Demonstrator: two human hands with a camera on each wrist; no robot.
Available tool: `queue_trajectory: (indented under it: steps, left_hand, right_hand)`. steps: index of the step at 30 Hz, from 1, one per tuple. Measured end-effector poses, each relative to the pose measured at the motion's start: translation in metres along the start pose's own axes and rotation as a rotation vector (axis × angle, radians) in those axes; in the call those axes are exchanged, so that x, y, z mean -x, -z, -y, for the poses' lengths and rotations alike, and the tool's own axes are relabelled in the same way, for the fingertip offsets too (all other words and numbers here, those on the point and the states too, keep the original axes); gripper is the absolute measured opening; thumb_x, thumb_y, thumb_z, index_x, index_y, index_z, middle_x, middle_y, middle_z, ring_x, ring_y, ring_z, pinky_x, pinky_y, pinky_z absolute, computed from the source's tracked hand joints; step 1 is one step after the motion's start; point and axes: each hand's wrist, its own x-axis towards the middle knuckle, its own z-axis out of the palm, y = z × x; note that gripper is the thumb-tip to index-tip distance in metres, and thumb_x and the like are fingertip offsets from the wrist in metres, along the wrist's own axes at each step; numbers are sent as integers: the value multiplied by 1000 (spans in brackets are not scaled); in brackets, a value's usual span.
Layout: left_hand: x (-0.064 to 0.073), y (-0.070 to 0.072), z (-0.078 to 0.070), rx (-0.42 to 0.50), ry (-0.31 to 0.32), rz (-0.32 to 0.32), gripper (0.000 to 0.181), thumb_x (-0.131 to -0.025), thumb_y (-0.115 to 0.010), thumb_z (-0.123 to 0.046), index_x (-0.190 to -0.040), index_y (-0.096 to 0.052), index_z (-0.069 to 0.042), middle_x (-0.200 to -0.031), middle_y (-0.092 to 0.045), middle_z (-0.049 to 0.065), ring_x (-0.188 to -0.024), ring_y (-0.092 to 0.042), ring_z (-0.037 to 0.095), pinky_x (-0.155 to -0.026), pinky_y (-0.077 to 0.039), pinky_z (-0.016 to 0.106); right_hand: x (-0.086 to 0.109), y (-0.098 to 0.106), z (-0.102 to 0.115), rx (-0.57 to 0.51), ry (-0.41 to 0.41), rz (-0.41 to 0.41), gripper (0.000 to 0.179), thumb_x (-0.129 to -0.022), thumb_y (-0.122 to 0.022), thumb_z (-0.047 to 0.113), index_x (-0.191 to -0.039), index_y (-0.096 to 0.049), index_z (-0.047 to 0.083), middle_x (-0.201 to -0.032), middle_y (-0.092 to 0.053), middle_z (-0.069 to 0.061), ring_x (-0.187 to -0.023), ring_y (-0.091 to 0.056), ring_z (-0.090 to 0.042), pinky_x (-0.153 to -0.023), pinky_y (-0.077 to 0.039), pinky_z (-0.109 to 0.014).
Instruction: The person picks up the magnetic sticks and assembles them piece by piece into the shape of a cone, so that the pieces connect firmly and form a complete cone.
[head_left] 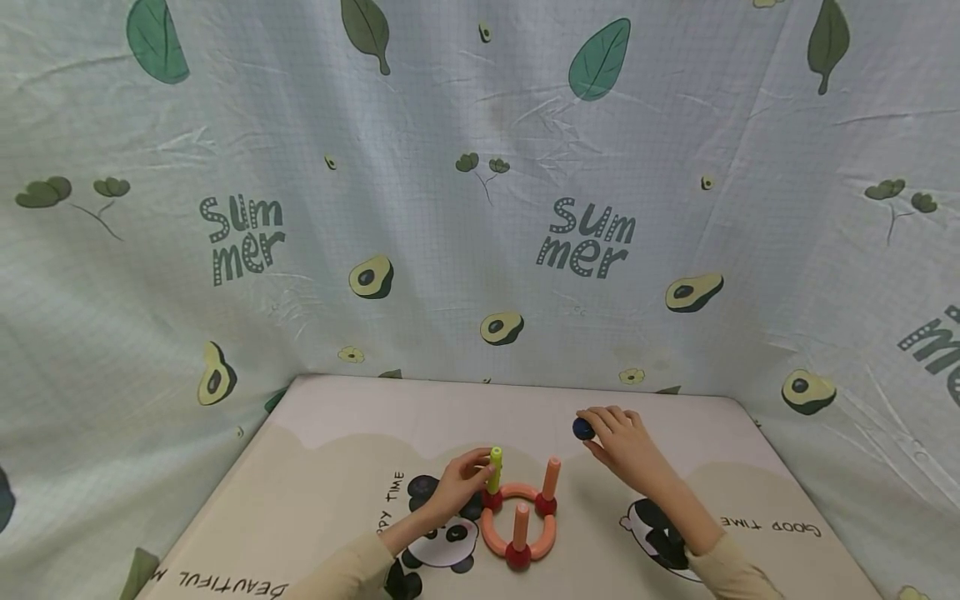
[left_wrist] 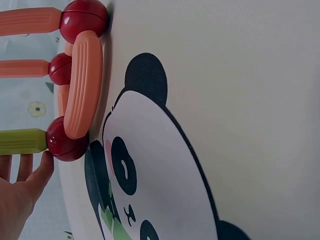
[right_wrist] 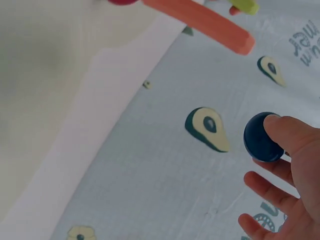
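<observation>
A ring of curved orange pieces [head_left: 488, 533] joined by red balls [head_left: 517, 555] lies on the table mat. Two straight orange rods [head_left: 551, 479] and one yellow-green rod [head_left: 496, 468] stand up from those balls. My left hand [head_left: 459, 485] holds the yellow-green rod between thumb and fingers, low down near its red ball [left_wrist: 67, 140] in the left wrist view. Off to the right and higher, my right hand [head_left: 628, 450] pinches a dark blue ball [right_wrist: 262, 137] between thumb and fingers, its other fingers spread loosely. The blue ball is apart from the rods.
The pale mat [head_left: 337, 433] bears printed pandas [head_left: 442, 537] and lettering. Behind it and at both sides hangs a light curtain [head_left: 420, 225] printed with avocados and leaves. The mat's far edge meets the curtain beyond my hands.
</observation>
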Motion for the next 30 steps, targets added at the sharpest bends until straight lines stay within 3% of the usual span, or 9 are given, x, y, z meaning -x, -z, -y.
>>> queue_trajectory:
  steps: [8, 17, 30]
  left_hand:
    - [-2, 1, 2, -13, 0, 0, 34, -91, -45, -5, -121, -44, 10, -109, -52, 33, -98, -55, 43, -80, -48, 45]
    - [-12, 2, 31, -2, 6, -1, 37, -91, -47, -11, -124, -45, 5, -112, -52, 30, -100, -57, 38, -78, -50, 38]
    - [-13, 0, 28, -65, 30, -11, 36, -91, -49, -15, -123, -48, 1, -115, -53, 26, -101, -57, 36, -76, -51, 39]
  right_hand:
    - [-20, -5, 14, -62, 49, -12, 43, -71, -73, 20, -110, -56, 12, -106, -59, -2, -95, -52, -18, -76, -39, -38]
    - [-33, -11, 29, -92, 81, 18, 40, -75, -70, 21, -112, -57, 14, -107, -59, -1, -97, -52, -17, -79, -39, -37]
    - [-44, -19, 42, -136, 150, 14, 42, -75, -70, 20, -114, -56, 17, -107, -58, 2, -98, -51, -15, -79, -39, -36]
